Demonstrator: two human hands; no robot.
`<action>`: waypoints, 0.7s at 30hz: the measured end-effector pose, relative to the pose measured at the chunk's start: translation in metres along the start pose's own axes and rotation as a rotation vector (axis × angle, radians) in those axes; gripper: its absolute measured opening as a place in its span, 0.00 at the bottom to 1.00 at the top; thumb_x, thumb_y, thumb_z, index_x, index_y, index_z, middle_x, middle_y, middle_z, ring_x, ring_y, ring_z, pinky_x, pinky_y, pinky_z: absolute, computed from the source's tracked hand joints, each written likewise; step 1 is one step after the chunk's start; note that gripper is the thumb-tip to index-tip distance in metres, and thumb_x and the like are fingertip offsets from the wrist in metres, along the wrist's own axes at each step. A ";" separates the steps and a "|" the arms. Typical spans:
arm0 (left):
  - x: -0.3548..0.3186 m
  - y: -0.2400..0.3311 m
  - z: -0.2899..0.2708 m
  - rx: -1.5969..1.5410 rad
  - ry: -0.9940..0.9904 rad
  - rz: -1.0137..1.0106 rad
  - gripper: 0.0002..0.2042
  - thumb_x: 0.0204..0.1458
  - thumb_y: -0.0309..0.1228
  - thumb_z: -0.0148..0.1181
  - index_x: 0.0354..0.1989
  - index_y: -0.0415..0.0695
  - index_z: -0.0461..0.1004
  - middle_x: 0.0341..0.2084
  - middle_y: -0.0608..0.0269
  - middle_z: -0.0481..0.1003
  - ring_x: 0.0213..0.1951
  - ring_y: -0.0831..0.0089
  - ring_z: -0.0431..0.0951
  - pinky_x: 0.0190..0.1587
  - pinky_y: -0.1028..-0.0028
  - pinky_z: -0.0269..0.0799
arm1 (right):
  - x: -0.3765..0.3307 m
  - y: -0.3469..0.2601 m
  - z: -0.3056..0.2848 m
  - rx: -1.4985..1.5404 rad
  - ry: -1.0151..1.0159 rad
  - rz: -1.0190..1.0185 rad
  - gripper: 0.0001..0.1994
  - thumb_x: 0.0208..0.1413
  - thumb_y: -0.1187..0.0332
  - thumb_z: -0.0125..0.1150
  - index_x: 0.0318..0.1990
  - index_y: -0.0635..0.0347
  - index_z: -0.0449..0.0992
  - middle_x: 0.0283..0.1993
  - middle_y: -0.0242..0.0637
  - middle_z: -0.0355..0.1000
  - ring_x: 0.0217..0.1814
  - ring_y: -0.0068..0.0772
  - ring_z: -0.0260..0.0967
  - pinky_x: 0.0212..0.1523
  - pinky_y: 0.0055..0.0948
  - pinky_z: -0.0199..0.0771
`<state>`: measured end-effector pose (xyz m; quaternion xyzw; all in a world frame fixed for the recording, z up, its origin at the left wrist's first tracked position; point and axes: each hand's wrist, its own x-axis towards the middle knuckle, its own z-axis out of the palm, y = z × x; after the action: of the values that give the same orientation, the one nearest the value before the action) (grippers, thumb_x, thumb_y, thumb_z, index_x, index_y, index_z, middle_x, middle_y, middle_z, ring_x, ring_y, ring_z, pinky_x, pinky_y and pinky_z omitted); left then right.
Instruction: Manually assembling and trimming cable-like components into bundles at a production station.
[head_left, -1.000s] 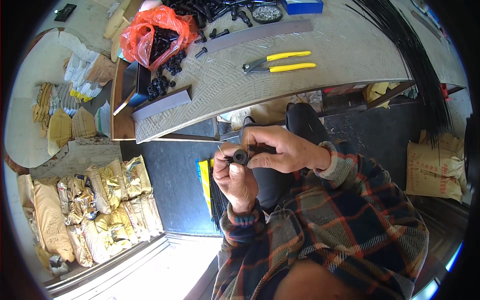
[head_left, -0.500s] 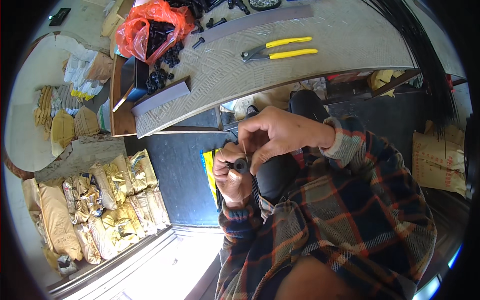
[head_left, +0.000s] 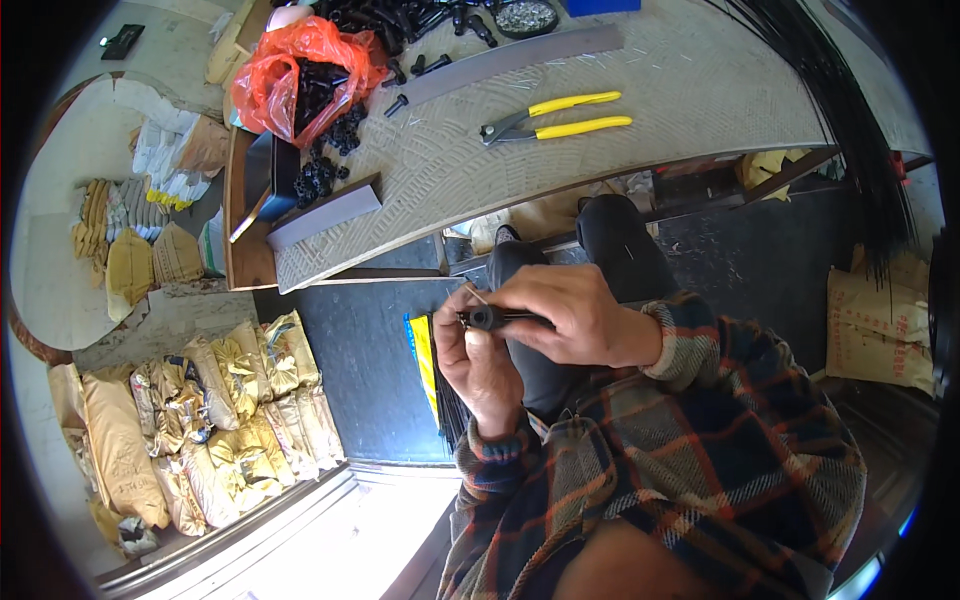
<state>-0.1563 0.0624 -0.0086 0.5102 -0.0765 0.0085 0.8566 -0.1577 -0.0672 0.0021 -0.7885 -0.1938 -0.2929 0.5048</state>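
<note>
In front of my lap, my left hand (head_left: 478, 375) grips a small black cylindrical part (head_left: 487, 317) with a round hole in its end facing up. Its thumb presses just under the hole, and the fingers curl round the far side. My right hand (head_left: 572, 312) is closed beside it, fingertips touching or nearly touching the part. A thin copper-coloured rod (head_left: 474, 293) sticks out from the right fingertips across the left fingers. Something black and narrow runs from the part under the right hand; its far end is hidden.
Yellow-handled pliers (head_left: 560, 116) lie on the workbench (head_left: 700, 110). Beyond are a red plastic bag (head_left: 265, 85) of black parts, a grey metal strip (head_left: 520, 62) and a dish of small bits (head_left: 526, 17). Black strands (head_left: 860, 130) hang at right. Packed sacks (head_left: 120, 440) line the left.
My right hand has lowered and flattened, its fingers coming in against the black part. The thin rod now slants to the left instead of standing upright. The view has shifted slightly.
</note>
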 end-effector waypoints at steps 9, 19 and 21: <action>-0.009 0.013 0.004 0.505 -0.083 0.089 0.21 0.56 0.29 0.46 0.56 0.31 0.57 0.48 0.46 0.68 0.48 0.66 0.70 0.52 0.73 0.63 | -0.006 0.003 0.014 -0.146 0.097 -0.157 0.20 0.40 0.69 0.64 0.43 0.59 0.68 0.32 0.35 0.70 0.28 0.34 0.70 0.26 0.30 0.70; -0.001 0.028 -0.017 0.662 -0.265 0.388 0.16 0.54 0.34 0.47 0.46 0.34 0.63 0.38 0.44 0.74 0.47 0.61 0.73 0.62 0.51 0.38 | -0.019 0.017 0.013 0.117 -0.074 -0.125 0.10 0.41 0.78 0.60 0.36 0.64 0.74 0.33 0.39 0.72 0.32 0.37 0.72 0.29 0.30 0.73; -0.002 0.027 -0.014 0.645 -0.221 0.354 0.17 0.53 0.36 0.50 0.43 0.34 0.64 0.36 0.46 0.74 0.46 0.60 0.73 0.63 0.51 0.39 | -0.021 0.022 0.015 0.129 -0.093 -0.118 0.10 0.41 0.78 0.60 0.35 0.65 0.74 0.33 0.39 0.71 0.32 0.37 0.72 0.29 0.29 0.73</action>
<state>-0.1595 0.0879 0.0078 0.7302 -0.2486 0.1251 0.6239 -0.1564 -0.0632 -0.0316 -0.7542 -0.2815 -0.2722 0.5271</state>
